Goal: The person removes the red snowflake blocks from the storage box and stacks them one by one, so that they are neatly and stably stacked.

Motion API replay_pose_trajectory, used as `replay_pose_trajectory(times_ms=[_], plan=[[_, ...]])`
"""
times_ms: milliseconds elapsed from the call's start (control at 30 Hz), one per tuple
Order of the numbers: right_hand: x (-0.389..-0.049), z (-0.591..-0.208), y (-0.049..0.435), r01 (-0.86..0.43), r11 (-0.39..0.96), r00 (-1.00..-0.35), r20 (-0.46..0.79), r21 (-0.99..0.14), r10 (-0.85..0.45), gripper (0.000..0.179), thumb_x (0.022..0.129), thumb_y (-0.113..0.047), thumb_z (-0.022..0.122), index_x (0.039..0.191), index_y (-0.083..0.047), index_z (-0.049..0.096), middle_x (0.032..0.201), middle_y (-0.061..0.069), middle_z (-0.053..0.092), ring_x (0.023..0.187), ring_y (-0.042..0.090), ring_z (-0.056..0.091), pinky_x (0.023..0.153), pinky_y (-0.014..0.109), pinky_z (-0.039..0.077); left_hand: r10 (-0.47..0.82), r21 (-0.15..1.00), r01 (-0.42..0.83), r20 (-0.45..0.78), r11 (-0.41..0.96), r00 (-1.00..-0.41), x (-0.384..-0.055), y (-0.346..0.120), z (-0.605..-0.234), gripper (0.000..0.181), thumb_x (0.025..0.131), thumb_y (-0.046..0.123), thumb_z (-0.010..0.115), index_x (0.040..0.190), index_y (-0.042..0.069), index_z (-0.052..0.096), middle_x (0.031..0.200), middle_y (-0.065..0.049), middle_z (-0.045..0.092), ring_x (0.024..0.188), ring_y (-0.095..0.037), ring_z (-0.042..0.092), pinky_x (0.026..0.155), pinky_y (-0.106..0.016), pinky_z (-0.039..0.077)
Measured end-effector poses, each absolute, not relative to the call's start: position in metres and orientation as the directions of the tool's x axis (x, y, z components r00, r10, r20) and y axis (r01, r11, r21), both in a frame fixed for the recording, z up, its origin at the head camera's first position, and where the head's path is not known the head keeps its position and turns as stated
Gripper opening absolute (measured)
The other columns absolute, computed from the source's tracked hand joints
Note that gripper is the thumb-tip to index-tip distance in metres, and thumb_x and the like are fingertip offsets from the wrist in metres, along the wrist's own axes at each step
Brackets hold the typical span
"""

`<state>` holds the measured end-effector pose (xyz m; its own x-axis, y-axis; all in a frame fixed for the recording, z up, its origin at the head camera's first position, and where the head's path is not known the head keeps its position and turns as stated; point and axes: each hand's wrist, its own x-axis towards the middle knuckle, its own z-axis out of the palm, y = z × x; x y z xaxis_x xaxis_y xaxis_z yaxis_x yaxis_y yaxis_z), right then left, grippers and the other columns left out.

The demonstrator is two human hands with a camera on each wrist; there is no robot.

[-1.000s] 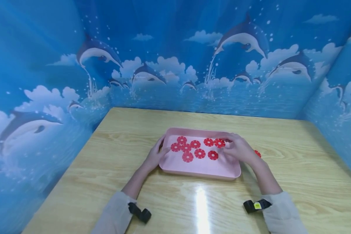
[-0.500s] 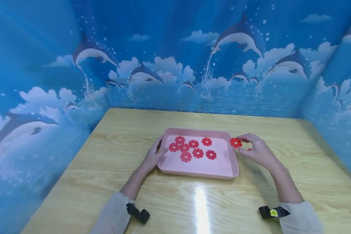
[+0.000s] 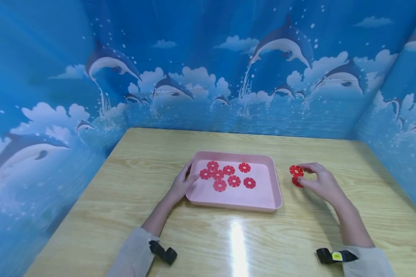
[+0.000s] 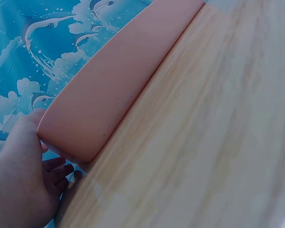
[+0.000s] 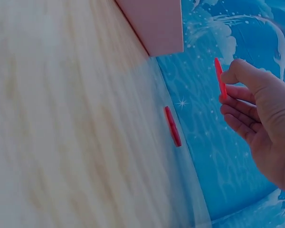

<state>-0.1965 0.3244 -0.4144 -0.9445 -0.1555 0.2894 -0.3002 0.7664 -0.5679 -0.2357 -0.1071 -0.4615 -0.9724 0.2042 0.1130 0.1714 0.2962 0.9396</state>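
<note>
Head view: left hand (image 3: 180,185) grips left wall of pink tray (image 3: 253,197) on wood-grain surface (image 3: 152,154); right of tray, right hand (image 3: 321,182) pinches raised red slotted disc (image 3: 295,170) between fingers, near second disc (image 3: 296,182); eight slotted discs (image 3: 217,175) inside tray; dolphin-print backdrop (image 3: 208,30) behind.

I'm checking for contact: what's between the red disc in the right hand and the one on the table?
Just air: the right wrist view shows blue backdrop between the held disc and the table disc.
</note>
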Motion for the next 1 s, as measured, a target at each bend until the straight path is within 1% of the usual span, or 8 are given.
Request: replay_pose_trajectory(times_ms=[67, 133, 367, 467, 667, 800, 900, 1000], plan=[[-0.196, -0.417, 0.329, -0.296, 0.764, -0.946, 0.288, -0.574, -0.15, 0.04, 0.082, -0.006, 0.065, 0.118, 0.006, 0.054, 0.109, 0.022, 0.054, 0.098, 0.039, 0.049, 0.08, 0.057, 0.041, 0.196, 0.938, 0.177, 0.122, 0.298, -0.973, -0.237, -0.107, -0.465, 0.061, 0.092, 0.017, 0.056, 0.145, 0.008, 0.026, 0.144, -0.015, 0.031, 0.131, -0.028, 0.027, 0.108, -0.038, 0.02], [-0.196, -0.42, 0.332, -0.289, 0.763, -0.947, 0.287, -0.579, -0.141, 0.04, 0.082, -0.005, 0.065, 0.118, 0.007, 0.054, 0.109, 0.023, 0.054, 0.099, 0.04, 0.048, 0.081, 0.057, 0.041, 0.198, 0.936, 0.192, 0.137, 0.295, -0.971, -0.237, -0.108, -0.466, 0.062, 0.092, 0.016, 0.056, 0.144, 0.006, 0.026, 0.144, -0.017, 0.03, 0.131, -0.03, 0.027, 0.108, -0.04, 0.019], [-0.197, -0.43, 0.342, -0.257, 0.772, -0.957, 0.265, -0.581, -0.119, 0.039, 0.083, -0.006, 0.064, 0.117, 0.008, 0.054, 0.11, 0.025, 0.052, 0.098, 0.041, 0.049, 0.08, 0.057, 0.041, 0.197, 0.941, 0.174, 0.119, 0.291, -0.973, -0.236, -0.108, -0.464, 0.062, 0.093, 0.016, 0.056, 0.144, 0.004, 0.025, 0.146, -0.016, 0.028, 0.132, -0.029, 0.026, 0.109, -0.038, 0.018], [-0.197, -0.433, 0.345, -0.262, 0.776, -0.955, 0.269, -0.573, -0.124, 0.037, 0.082, -0.004, 0.065, 0.116, 0.009, 0.054, 0.108, 0.026, 0.053, 0.097, 0.043, 0.05, 0.08, 0.057, 0.042, 0.21, 0.942, 0.186, 0.13, 0.278, -0.969, -0.236, -0.108, -0.464, 0.063, 0.093, 0.016, 0.056, 0.145, 0.003, 0.023, 0.146, -0.018, 0.026, 0.132, -0.032, 0.024, 0.109, -0.04, 0.016], [-0.198, -0.443, 0.349, -0.265, 0.773, -0.955, 0.265, -0.576, -0.131, 0.039, 0.082, -0.004, 0.066, 0.117, 0.009, 0.054, 0.107, 0.026, 0.054, 0.097, 0.042, 0.052, 0.081, 0.056, 0.042, 0.207, 0.942, 0.188, 0.133, 0.278, -0.969, -0.237, -0.107, -0.464, 0.062, 0.093, 0.016, 0.056, 0.144, 0.003, 0.024, 0.145, -0.017, 0.027, 0.132, -0.03, 0.025, 0.109, -0.039, 0.017], [-0.198, -0.448, 0.35, -0.262, 0.777, -0.957, 0.259, -0.572, -0.132, 0.04, 0.082, -0.005, 0.067, 0.117, 0.009, 0.054, 0.108, 0.027, 0.053, 0.097, 0.042, 0.052, 0.081, 0.056, 0.042, 0.195, 0.938, 0.179, 0.124, 0.296, -0.973, -0.238, -0.107, -0.466, 0.062, 0.092, 0.016, 0.056, 0.145, 0.006, 0.025, 0.145, -0.014, 0.029, 0.132, -0.028, 0.027, 0.109, -0.037, 0.018], [-0.198, -0.452, 0.35, -0.266, 0.78, -0.955, 0.262, -0.567, -0.136, 0.04, 0.081, -0.004, 0.068, 0.116, 0.01, 0.055, 0.107, 0.026, 0.054, 0.097, 0.041, 0.054, 0.081, 0.052, 0.044, 0.19, 0.939, 0.173, 0.119, 0.297, -0.975, -0.238, -0.106, -0.466, 0.062, 0.092, 0.017, 0.057, 0.145, 0.007, 0.026, 0.146, -0.013, 0.029, 0.132, -0.027, 0.027, 0.109, -0.036, 0.019], [-0.199, -0.454, 0.351, -0.278, 0.784, -0.951, 0.274, -0.555, -0.143, 0.039, 0.08, -0.002, 0.068, 0.115, 0.009, 0.056, 0.106, 0.024, 0.055, 0.095, 0.04, 0.056, 0.08, 0.044, 0.045, 0.189, 0.94, 0.17, 0.117, 0.295, -0.975, -0.239, -0.106, -0.466, 0.062, 0.092, 0.016, 0.057, 0.145, 0.007, 0.026, 0.146, -0.013, 0.029, 0.132, -0.026, 0.026, 0.109, -0.036, 0.019]])
